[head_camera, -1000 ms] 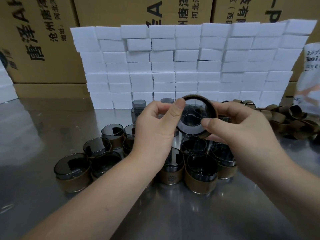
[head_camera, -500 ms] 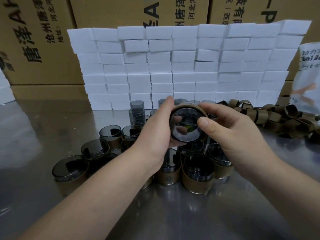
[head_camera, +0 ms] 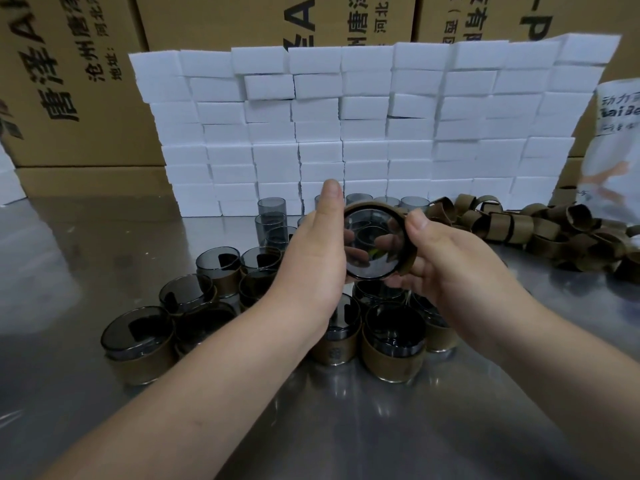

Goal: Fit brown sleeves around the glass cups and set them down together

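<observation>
Centre of the frame: I am holding one glass cup between both hands, raised above the tabletop, with one round end facing the camera; whether that end is the mouth or the base I cannot tell. A brown sleeve is wrapping the cup's wall and is showing as a band along its upper and right edge. My left hand is closing its grip on the cup's left side, thumb pointing straight up beside the rim and fingers curling behind the glass, where they are showing through it. My right hand is closing its grip on the right side, thumb pressing on the sleeve at the upper right and fingers curling underneath. Below the hands, sleeved cups are standing upright and touching one another in a cluster on the tabletop, and the group is extending toward the lower left of the frame. Behind the hands, bare cups are standing near the foot of a wall of white foam blocks. At the right of the frame, loose sleeves are lying in a heap. Cardboard boxes with printed characters are filling the top of the frame.
</observation>
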`<state>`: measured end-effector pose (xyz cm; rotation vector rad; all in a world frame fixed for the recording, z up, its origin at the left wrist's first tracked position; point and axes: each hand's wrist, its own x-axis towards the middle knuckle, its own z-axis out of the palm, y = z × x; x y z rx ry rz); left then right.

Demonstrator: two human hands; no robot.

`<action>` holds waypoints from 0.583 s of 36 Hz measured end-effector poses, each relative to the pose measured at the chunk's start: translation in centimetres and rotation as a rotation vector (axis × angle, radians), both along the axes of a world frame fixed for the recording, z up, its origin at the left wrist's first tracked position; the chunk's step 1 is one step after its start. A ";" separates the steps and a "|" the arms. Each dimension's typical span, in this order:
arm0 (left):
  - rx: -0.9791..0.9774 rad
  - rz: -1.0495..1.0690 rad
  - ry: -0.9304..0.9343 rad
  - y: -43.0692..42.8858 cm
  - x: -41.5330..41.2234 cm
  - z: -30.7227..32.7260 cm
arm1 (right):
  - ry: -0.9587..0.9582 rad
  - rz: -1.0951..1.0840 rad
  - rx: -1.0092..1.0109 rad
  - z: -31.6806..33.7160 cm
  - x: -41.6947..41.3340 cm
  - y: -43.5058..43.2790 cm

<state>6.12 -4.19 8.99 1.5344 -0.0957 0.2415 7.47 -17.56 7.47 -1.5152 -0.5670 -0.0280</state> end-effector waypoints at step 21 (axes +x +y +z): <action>-0.053 -0.063 -0.125 0.6 1.1 -0.9 | -0.067 0.078 0.057 0.4 -0.2 -0.3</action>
